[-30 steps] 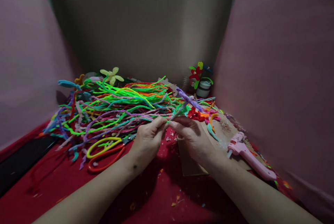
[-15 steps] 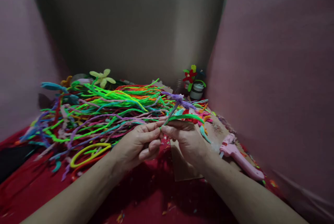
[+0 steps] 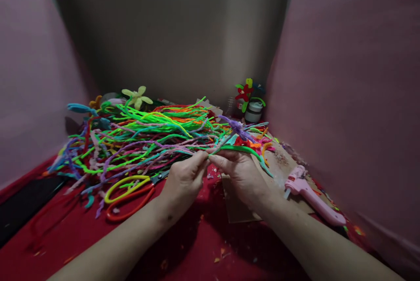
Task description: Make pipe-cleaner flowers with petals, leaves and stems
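A purple pipe-cleaner flower (image 3: 239,129) points away from me to the right on a greyish stem (image 3: 225,141). A green pipe cleaner (image 3: 246,148) lies along the stem's lower end and arcs off to the right over my fingers. My right hand (image 3: 241,176) pinches the stem and the green pipe cleaner between thumb and forefinger. Fingertips of my left hand (image 3: 187,178) are closed on the green end at the stem's base, touching the right hand's tips. Beside my left wrist lie scissors (image 3: 144,178) with one yellow and one red handle.
Loose coloured pipe cleaners (image 3: 147,137) are heaped at the left. A pink glue gun (image 3: 311,193) rests on cardboard (image 3: 239,211) at the right. Behind stand a yellow flower (image 3: 137,96) and a small jar (image 3: 254,112) near a red flower (image 3: 243,93). Scraps dot the red cloth (image 3: 190,250).
My left hand has turned over, its back now up and its fingers curled in at the stem's base. The purple flower has tipped further right. The whole view has shifted slightly.
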### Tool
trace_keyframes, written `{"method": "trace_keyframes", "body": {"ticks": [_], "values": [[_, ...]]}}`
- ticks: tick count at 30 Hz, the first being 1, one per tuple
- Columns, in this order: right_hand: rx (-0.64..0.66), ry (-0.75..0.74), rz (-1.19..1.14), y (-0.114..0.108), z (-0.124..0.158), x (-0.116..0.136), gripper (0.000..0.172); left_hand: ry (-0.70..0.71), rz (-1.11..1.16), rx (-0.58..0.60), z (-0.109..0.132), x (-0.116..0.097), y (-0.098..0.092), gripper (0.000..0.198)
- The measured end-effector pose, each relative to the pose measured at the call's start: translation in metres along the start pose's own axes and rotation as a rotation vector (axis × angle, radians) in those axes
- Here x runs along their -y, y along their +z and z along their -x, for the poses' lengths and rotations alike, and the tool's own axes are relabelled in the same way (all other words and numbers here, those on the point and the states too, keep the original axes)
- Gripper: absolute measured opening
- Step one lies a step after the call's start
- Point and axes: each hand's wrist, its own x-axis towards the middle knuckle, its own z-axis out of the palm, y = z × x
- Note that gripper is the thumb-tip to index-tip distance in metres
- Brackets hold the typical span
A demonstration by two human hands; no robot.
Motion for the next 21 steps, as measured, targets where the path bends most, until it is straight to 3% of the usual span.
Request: {"method": "trace_keyframes", "body": {"ticks": [4, 9, 14, 18, 21], "values": [[0.045, -0.08, 0.099, -0.004, 0.001, -0.002, 0.007, -0.31, 0.445, 0.051, -0.007, -0.012, -0.003, 0.021], [-0.003, -0.136, 0.262, -0.008, 0.002, 0.002, 0.011, -0.512, 0.881, 0.139, -0.01, -0.013, -0.003, 0.023], [-0.026, 0.058, -0.067, -0.006, -0.001, 0.005, 0.009, -0.617, 1.246, 0.343, -0.008, -0.009, -0.007, 0.017], [-0.05, 0.072, -0.12, -0.005, -0.004, 0.005, 0.006, -0.635, 1.285, 0.454, -0.009, -0.01, -0.011, 0.013], [-0.101, 0.044, -0.128, -0.005, -0.004, 0.004, 0.006, -0.541, 1.004, 0.406, -0.011, -0.014, -0.011, 0.018]]}}
